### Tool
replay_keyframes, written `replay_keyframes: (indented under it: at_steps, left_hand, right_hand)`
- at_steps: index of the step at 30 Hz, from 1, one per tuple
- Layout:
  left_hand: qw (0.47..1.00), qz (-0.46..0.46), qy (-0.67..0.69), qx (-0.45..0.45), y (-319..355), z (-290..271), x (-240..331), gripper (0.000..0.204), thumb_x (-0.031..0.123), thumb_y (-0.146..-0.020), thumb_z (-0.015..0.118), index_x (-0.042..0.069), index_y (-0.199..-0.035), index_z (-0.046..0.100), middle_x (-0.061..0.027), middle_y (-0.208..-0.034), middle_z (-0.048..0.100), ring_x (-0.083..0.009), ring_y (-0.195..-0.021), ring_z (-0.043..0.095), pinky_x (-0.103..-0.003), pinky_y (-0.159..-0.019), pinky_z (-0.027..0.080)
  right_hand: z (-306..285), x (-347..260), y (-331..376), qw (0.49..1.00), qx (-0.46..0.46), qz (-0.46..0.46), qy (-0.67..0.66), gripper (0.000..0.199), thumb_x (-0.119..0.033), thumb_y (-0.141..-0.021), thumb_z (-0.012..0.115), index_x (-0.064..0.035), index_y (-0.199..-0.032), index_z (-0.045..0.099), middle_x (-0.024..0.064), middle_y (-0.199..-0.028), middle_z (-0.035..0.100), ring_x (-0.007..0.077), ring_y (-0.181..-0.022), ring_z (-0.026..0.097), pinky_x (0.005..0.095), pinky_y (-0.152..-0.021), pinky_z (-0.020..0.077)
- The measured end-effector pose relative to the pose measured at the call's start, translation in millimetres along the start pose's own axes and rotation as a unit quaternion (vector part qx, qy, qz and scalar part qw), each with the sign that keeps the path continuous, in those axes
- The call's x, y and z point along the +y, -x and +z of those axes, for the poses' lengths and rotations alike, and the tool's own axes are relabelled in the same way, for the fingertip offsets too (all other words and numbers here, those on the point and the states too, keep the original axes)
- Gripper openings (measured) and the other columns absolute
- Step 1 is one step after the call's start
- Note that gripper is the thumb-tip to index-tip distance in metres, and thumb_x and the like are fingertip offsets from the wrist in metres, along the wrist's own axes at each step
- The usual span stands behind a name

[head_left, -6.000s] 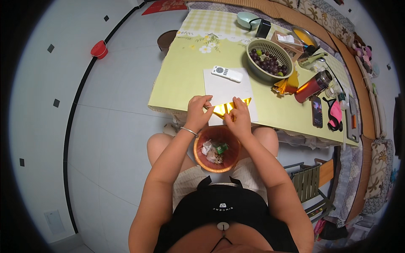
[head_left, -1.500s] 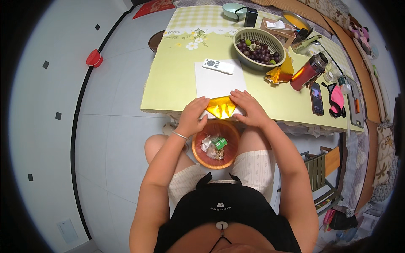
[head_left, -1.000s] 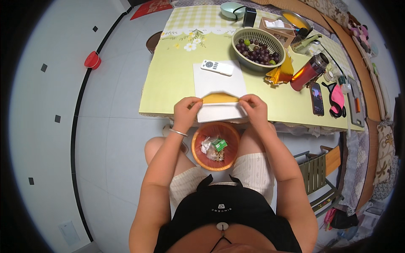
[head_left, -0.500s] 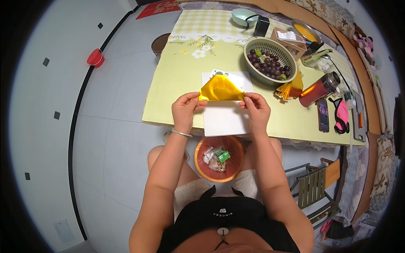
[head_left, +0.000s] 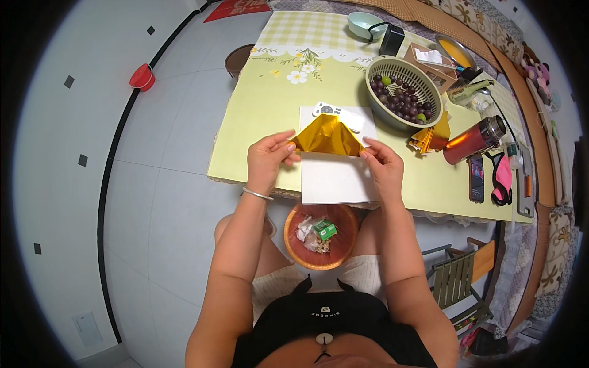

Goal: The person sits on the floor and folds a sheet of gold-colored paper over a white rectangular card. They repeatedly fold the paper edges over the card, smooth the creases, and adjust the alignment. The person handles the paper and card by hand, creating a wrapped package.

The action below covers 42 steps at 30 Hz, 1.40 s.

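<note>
A piece of folded gold foil paper (head_left: 326, 136) is stretched between my two hands, its top now showing creases and a raised middle. My left hand (head_left: 269, 156) pinches its left corner between thumb and fingers. At the opposite corner, my right hand (head_left: 383, 164) grips it the same way. Under the foil lies a white rectangular board or pad (head_left: 337, 181) at the table's near edge. Partly behind the foil, a white remote control (head_left: 351, 118) rests on the pad's far end. A stack of folded gold paper (head_left: 434, 136) sits to the right.
A colander (head_left: 375, 103) of grapes stands beyond my right hand, with a red thermos (head_left: 472, 141), a phone (head_left: 476, 179) and a pink-black eye mask (head_left: 502, 178) further right. Below the table edge, a waste bin (head_left: 293, 242) holds rubbish between my knees. A folding chair (head_left: 455, 277) is at right.
The gold paper has gone from a flat-topped triangle to a creased shape with its middle raised. My right hand has shifted slightly right and nearer; the whole view has shifted a little.
</note>
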<state>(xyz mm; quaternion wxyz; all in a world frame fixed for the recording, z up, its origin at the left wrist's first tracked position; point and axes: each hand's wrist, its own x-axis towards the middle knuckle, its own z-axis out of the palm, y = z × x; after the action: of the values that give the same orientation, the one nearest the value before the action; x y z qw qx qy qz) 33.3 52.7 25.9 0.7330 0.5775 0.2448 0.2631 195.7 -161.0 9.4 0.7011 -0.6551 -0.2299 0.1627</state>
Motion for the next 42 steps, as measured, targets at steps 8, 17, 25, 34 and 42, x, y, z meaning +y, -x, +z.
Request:
replay_keyframes:
  at_steps: [8,17,25,34,42]
  left_hand:
    - [0.998,-0.059,-0.023,-0.014,1,-6,-7,0.022,-0.005,-0.092,0.065,-0.008,-0.114,0.067,-0.0154,-0.095,0.073,-0.0179,-0.082,0.074,-0.023,-0.066,0.060]
    - [0.996,-0.093,-0.015,-0.007,-2,-3,1,0.015,-0.002,-0.096,0.060,-0.010,-0.107,0.067,-0.0174,-0.098,0.073,-0.0223,-0.084,0.075,-0.025,-0.070,0.063]
    - [0.998,-0.027,-0.056,0.014,3,3,0,0.015,0.004,-0.096,0.064,-0.008,-0.104,0.068,-0.0114,-0.084,0.071,-0.0190,-0.067,0.073,-0.025,-0.056,0.056]
    - [0.999,-0.001,-0.044,0.009,3,-3,-4,0.015,0.004,-0.094,0.066,-0.007,-0.104,0.071,-0.0093,-0.084,0.071,-0.0166,-0.061,0.070,-0.024,-0.053,0.054]
    - [0.999,0.041,0.010,-0.022,3,5,4,0.050,0.008,-0.097,0.062,-0.002,-0.144,0.046,-0.0137,-0.108,0.069,-0.0170,-0.074,0.071,-0.025,-0.063,0.057]
  right_hand:
    - [-7,5,0,0.991,-0.082,0.099,0.034,0.021,0.000,-0.090,0.068,0.0021,-0.111,0.069,0.0026,-0.082,0.068,0.0051,-0.063,0.057,0.0200,-0.055,0.0458]
    - [1,4,-2,0.991,-0.053,0.123,-0.026,0.015,0.002,-0.095,0.063,0.0056,-0.108,0.070,0.0101,-0.087,0.071,0.0150,-0.073,0.071,0.0227,-0.062,0.0558]
    - [2,-6,2,0.997,-0.025,0.047,0.064,0.012,-0.005,-0.093,0.069,0.0020,-0.100,0.075,0.0033,-0.081,0.072,0.0055,-0.056,0.057,0.0200,-0.050,0.0444]
    - [-1,-4,5,0.993,-0.027,0.005,0.116,0.010,-0.007,-0.092,0.069,0.0005,-0.097,0.075,0.0006,-0.075,0.071,0.0028,-0.056,0.054,0.0196,-0.048,0.0434]
    - [-8,-2,4,0.999,-0.003,0.022,-0.026,0.011,-0.008,-0.095,0.066,0.0006,-0.100,0.070,0.0072,-0.086,0.074,0.0041,-0.058,0.054,0.0189,-0.051,0.0439]
